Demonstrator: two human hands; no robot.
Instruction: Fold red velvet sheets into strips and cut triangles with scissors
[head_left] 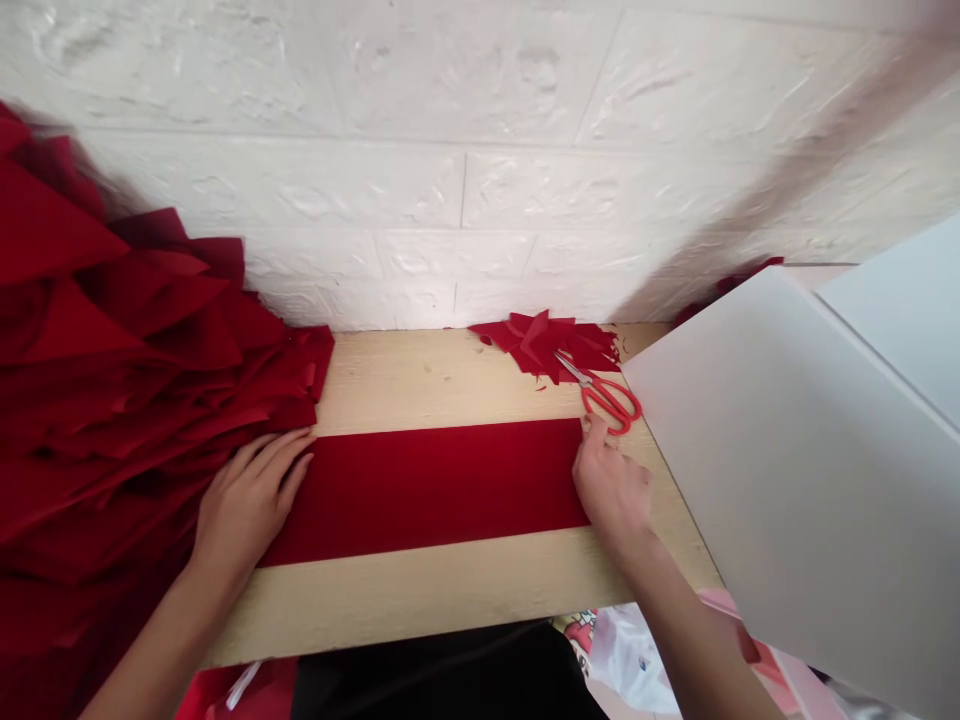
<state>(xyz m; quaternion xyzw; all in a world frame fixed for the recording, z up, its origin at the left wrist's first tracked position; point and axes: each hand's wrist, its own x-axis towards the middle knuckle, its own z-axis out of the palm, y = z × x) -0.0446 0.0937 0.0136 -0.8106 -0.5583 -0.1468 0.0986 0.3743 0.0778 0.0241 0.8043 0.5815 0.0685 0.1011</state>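
Observation:
A smooth red strip (442, 490), of cloth or paper, lies flat across the wooden table (405, 375). At its left end rests my left hand (251, 490), fingers stretched out beside the foot of a big red pile. The fingers of my right hand (613, 485) are curled and pressed together on the strip's upper right corner. Just beyond that hand lie scissors (611, 400) with orange-red handles, their blades resting by a heap of red scraps (544, 340). Part of the strip's left end is hidden under my left hand.
The tall pile of folded red pieces (150, 350) fills the left side. A large white box or board (750, 450) stands at the right edge. White brick-patterned wall (375, 180) rises behind the table. Below the front edge are dark cloth (442, 680) and a plastic bag (634, 660).

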